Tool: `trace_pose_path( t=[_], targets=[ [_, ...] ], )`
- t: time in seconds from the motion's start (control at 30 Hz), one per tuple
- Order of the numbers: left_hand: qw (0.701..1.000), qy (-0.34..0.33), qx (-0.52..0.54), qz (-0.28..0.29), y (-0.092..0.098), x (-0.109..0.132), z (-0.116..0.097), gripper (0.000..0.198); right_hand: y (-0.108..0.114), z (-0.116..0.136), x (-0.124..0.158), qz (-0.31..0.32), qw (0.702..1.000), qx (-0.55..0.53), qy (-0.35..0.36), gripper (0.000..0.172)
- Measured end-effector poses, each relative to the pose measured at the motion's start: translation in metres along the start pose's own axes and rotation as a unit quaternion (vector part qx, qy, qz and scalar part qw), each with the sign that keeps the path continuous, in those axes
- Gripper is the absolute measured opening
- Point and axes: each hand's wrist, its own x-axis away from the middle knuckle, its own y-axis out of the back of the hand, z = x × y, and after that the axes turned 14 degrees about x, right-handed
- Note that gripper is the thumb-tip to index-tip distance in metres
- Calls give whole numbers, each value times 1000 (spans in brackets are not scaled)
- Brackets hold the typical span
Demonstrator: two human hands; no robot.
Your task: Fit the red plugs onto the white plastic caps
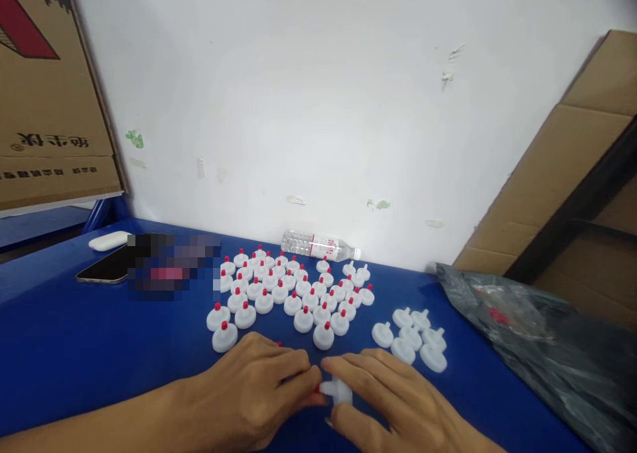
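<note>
My left hand and my right hand meet at the near edge of the blue table. My right hand's fingers are closed on a white plastic cap. My left hand pinches a small red tip at the cap's nozzle. Just beyond my hands stand several white caps with red tips in rows. To the right lies a small cluster of plain white caps without red tips.
A water bottle lies on its side by the white wall. A phone and a white case lie at the left. A dark plastic bag sits at the right. Cardboard boxes stand at both sides.
</note>
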Motion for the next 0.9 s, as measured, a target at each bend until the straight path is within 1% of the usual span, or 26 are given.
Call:
trace_pose_path(
  t=[0.3, 0.43, 0.57, 0.67, 0.83, 0.9],
  targets=[
    [1000, -14, -7, -10, -1, 1, 1, 14, 2, -1, 1, 12, 1000, -15, 3, 14],
    [1000, -16, -6, -19, 0, 0, 0, 16, -4, -1, 4, 19, 1000, -20, 2, 12],
    [999, -12, -5, -29, 3, -2, -1, 16, -13, -3, 7, 10, 1000, -26, -3, 12],
    [1000, 6, -5, -10, 5, -2, -1, 17, -16, -5, 4, 6, 999, -44, -5, 16],
    [1000, 20, -11, 7, 1, 1, 2, 15, -14, -6, -3, -4, 998, -60, -17, 28],
    [1000, 20, -11, 10, 0, 2, 3, 16, -14, -6, -2, 0, 998, -63, -18, 29]
  ],
)
